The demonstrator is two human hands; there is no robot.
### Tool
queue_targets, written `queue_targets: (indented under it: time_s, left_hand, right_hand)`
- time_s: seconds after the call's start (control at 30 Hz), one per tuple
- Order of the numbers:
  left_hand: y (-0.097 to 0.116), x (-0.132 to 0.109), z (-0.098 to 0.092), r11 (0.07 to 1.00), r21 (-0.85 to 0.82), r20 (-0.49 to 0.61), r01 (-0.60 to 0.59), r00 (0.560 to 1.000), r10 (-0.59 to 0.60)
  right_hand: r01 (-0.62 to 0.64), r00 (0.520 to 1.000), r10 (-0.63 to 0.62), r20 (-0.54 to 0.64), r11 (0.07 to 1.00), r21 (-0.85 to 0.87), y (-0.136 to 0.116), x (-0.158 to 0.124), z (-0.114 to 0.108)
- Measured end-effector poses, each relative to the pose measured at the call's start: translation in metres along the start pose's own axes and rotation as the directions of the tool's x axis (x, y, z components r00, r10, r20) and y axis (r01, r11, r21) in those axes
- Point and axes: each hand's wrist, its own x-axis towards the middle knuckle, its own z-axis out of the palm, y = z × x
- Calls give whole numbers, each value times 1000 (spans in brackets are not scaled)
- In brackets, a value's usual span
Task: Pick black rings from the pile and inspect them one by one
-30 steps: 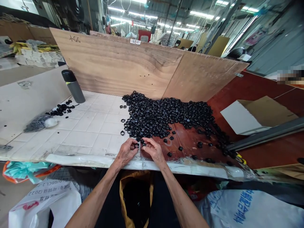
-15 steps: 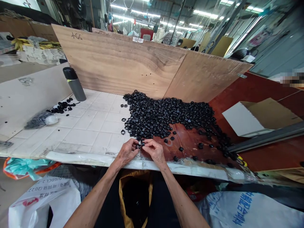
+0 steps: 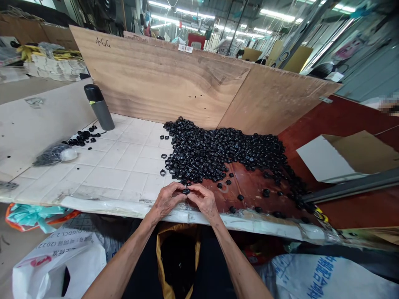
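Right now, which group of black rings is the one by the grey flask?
The small scatter of black rings on the white tiles, just left of the grey flask; the big pile lies far right, beyond both hands.

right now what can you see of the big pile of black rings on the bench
The pile of black rings is a loose heap of many small, glossy, dark rings that look like plastic or rubber. It spreads from the white tiled surface across onto the red-brown board, with its far edge against the plywood backboard. Stray rings lie scattered along its near edge. The left hand and right hand meet just in front of it, pinching one small black piece.
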Motion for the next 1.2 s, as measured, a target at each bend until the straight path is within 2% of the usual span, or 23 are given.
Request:
queue_targets:
  time_s: [0.2,0.37,0.5,0.7,0.8,1.07,1.2]
  left_hand:
    - [1,-1,-2,995,74,11,-71,997,70]
    - [1,-3,-1,984,97,35,-152,988,149]
    - [3,-2,-1,988,95,53,-123,992,118]
    - [6,2,-3,997,43,54,-66,997,63]
    - [4,3,-3,999,8,40,-52,998,52]
    - [1,-1,-2,990,-29,20,-141,990,141]
    - [2,-1,-1,987,-38,2,-154,988,154]
  right_hand:
    - [-84,996,83,-15,995,-56,0,-1,2]
    - [-100,994,102,32,994,-50,0,-2,3]
    - [-60,998,62,33,997,-44,-2,-1,3]
    - [92,995,-91,41,996,-19,-2,3,1]
    - [115,992,-115,42,993,3,1,3,1]
    - [-67,998,66,-12,995,-71,-4,-5,14]
    - [-77,993,55,-107,975,-207,-1,-8,26]
